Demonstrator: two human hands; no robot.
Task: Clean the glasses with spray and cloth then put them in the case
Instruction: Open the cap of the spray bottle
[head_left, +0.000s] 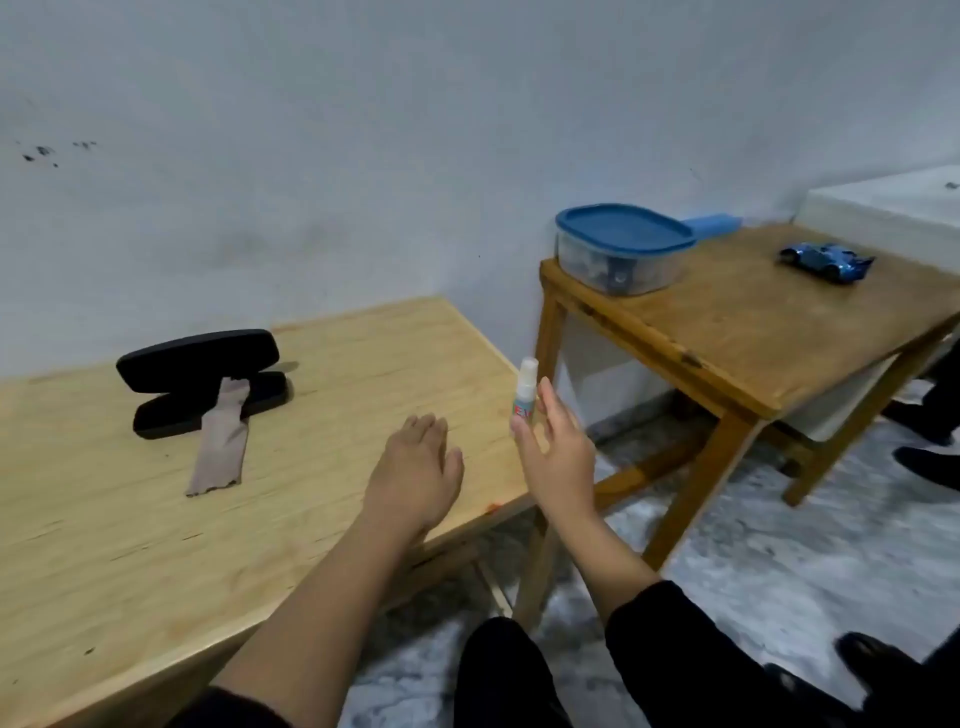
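Observation:
A black glasses case (200, 379) lies open at the back left of the light wooden table (130, 545). A beige cloth (221, 441) hangs from the case's lower half onto the tabletop. No glasses are in view. My left hand (418, 462) rests palm down on the table near its right edge and holds nothing. My right hand (558, 452) is at the table's right edge. It holds a small white spray bottle (525, 384) upright in a loose pinch between thumb and straight fingers. The thumb hides the bottle's base.
A darker wooden side table (753, 332) stands to the right, carrying a clear tub with a blue lid (623, 249) and a blue toy car (826, 260). Between the tables is a gap down to the grey floor. Dark shoes show at the far right.

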